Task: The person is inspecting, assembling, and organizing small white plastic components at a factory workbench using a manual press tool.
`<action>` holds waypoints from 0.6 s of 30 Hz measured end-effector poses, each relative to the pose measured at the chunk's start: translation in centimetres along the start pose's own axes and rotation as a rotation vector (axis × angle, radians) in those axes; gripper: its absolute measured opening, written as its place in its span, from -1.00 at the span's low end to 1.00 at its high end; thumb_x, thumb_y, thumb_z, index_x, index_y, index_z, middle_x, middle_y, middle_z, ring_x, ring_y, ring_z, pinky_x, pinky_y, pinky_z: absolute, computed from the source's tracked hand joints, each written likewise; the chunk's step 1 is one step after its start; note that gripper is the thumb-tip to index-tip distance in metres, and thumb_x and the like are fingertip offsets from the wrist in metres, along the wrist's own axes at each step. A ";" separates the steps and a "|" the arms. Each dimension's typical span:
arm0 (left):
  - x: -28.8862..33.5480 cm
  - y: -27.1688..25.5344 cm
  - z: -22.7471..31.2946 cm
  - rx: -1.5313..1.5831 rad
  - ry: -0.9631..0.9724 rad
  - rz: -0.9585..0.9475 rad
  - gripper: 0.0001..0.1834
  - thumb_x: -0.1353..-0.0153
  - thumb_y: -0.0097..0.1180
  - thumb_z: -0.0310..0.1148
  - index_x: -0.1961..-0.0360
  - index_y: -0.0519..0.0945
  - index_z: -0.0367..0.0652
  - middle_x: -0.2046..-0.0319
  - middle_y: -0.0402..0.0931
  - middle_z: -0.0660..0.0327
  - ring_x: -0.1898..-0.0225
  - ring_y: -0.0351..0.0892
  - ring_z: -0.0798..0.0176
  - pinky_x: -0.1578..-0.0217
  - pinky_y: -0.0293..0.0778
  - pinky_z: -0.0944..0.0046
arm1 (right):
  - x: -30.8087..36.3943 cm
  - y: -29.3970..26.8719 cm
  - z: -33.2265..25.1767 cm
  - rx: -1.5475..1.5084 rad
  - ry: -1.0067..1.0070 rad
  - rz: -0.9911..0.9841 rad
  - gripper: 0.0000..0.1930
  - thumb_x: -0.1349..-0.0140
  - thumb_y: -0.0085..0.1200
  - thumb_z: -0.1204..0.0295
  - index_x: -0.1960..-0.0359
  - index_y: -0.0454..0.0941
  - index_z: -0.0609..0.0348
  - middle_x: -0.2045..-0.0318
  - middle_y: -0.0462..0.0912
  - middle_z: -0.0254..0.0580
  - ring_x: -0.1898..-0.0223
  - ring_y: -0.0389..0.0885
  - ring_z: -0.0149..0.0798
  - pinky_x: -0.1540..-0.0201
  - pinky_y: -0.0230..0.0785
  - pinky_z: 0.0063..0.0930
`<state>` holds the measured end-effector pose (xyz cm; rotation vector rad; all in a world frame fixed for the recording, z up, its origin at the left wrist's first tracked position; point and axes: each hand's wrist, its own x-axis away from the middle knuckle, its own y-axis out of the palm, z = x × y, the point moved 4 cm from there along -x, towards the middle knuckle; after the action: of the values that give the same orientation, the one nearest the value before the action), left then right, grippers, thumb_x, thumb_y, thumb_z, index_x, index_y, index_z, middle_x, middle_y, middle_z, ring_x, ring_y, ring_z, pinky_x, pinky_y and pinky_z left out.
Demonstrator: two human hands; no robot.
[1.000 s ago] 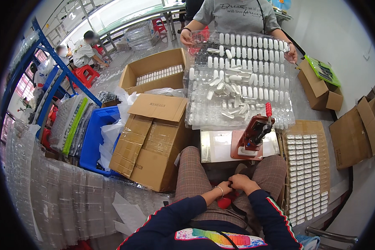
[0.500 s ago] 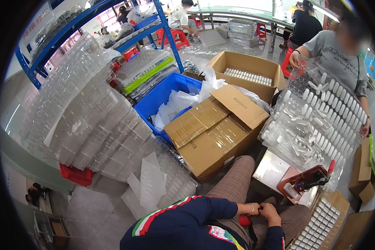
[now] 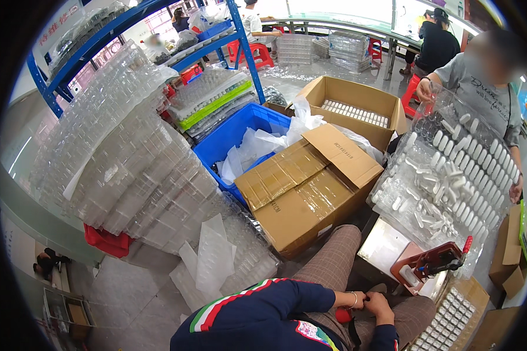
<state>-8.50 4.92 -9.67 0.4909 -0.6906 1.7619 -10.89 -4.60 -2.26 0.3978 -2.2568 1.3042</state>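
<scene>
Over my lap, my left hand (image 3: 358,300) and my right hand (image 3: 379,304) are together with fingers closed. Whatever is between them is too small or hidden to make out. A bracelet circles my left wrist. Just below the left hand, a small red round thing (image 3: 343,316) rests against my trousers. To the right of my knees, a red-brown hand press (image 3: 430,263) with a red-tipped lever stands on a white work surface (image 3: 382,243). Near my right leg lies a tray of small white pieces (image 3: 448,316) in rows.
A co-worker (image 3: 486,82) at right holds a clear tray (image 3: 392,178) with white oval pieces, some in rows, others heaped. Cardboard boxes (image 3: 310,196) and a blue bin (image 3: 269,120) stand ahead. Stacked clear trays (image 3: 134,169) fill the left, beside a blue rack (image 3: 249,52).
The view has shifted slightly, so the surroundings sit a little lower and to the right. More loose white pieces lie heaped on the co-worker's tray. My hands stay together over my lap.
</scene>
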 end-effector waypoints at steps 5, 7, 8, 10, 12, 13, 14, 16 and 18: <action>-1.5 0.6 -1.8 -0.036 0.043 0.034 -0.57 0.13 0.28 -0.21 0.26 0.63 -0.31 0.29 0.63 -0.11 0.22 0.63 -0.11 0.18 0.51 0.05 | 0.1 -0.2 -0.8 -0.012 -0.009 -0.001 -0.69 0.02 0.14 0.32 0.21 0.64 0.15 0.24 0.64 0.12 0.14 0.60 0.14 0.06 0.45 -0.12; -2.0 0.8 -2.2 -0.042 0.053 0.029 -0.56 0.12 0.28 -0.21 0.24 0.62 -0.32 0.27 0.62 -0.12 0.21 0.62 -0.13 0.17 0.51 0.05 | -0.1 -0.1 -0.7 -0.019 -0.023 0.006 -0.69 0.03 0.14 0.33 0.21 0.64 0.16 0.23 0.64 0.12 0.15 0.60 0.13 0.07 0.46 -0.13; -2.0 0.9 -2.1 -0.044 0.054 0.027 -0.56 0.12 0.28 -0.21 0.24 0.62 -0.32 0.27 0.62 -0.12 0.21 0.62 -0.13 0.17 0.51 0.05 | -0.1 0.1 -0.4 -0.020 -0.020 0.008 -0.69 0.03 0.14 0.33 0.21 0.64 0.16 0.23 0.64 0.12 0.15 0.60 0.13 0.07 0.46 -0.13; -2.2 1.0 -2.2 -0.054 0.049 0.024 -0.55 0.12 0.29 -0.20 0.23 0.62 -0.31 0.26 0.62 -0.11 0.20 0.62 -0.12 0.16 0.51 0.06 | -0.1 0.2 -0.2 -0.031 -0.045 0.015 -0.68 0.03 0.14 0.34 0.21 0.64 0.16 0.24 0.64 0.12 0.15 0.60 0.12 0.08 0.46 -0.13; -2.3 1.1 -2.4 -0.041 0.046 0.025 -0.55 0.12 0.29 -0.20 0.23 0.62 -0.31 0.26 0.62 -0.11 0.20 0.62 -0.12 0.16 0.51 0.06 | -0.1 0.2 -0.2 -0.023 -0.037 0.011 -0.68 0.03 0.14 0.34 0.21 0.64 0.16 0.24 0.64 0.12 0.15 0.61 0.12 0.08 0.46 -0.13; -2.3 1.1 -2.5 -0.027 0.043 0.026 -0.54 0.12 0.29 -0.20 0.23 0.62 -0.30 0.26 0.62 -0.11 0.19 0.62 -0.11 0.16 0.51 0.06 | -0.1 0.2 -0.3 -0.015 -0.030 0.006 -0.68 0.03 0.14 0.34 0.21 0.64 0.16 0.25 0.64 0.12 0.16 0.61 0.12 0.08 0.46 -0.13; -2.3 1.0 -2.4 -0.028 0.044 0.025 -0.54 0.12 0.29 -0.20 0.23 0.62 -0.30 0.26 0.62 -0.11 0.19 0.62 -0.11 0.16 0.51 0.06 | -0.1 0.2 -0.2 -0.015 -0.029 0.007 -0.68 0.03 0.14 0.34 0.21 0.64 0.16 0.25 0.64 0.12 0.16 0.61 0.12 0.08 0.46 -0.13; -2.2 1.1 -2.1 -0.040 0.026 0.022 -0.53 0.12 0.29 -0.20 0.20 0.62 -0.30 0.25 0.62 -0.10 0.19 0.62 -0.11 0.15 0.50 0.07 | -0.2 0.4 0.3 -0.024 -0.028 0.007 -0.68 0.02 0.13 0.34 0.20 0.63 0.16 0.25 0.64 0.12 0.16 0.61 0.13 0.08 0.46 -0.13; -2.1 1.0 -1.5 -0.064 0.037 0.004 -0.52 0.12 0.29 -0.20 0.19 0.61 -0.30 0.25 0.62 -0.11 0.18 0.62 -0.11 0.15 0.50 0.07 | -0.2 0.6 0.7 -0.017 -0.017 0.006 -0.68 0.02 0.13 0.34 0.20 0.63 0.16 0.25 0.64 0.12 0.15 0.60 0.13 0.08 0.46 -0.13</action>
<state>-8.86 4.24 -12.36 0.4128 -0.7202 1.7432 -11.16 -4.87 -3.10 0.3974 -2.2831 1.2891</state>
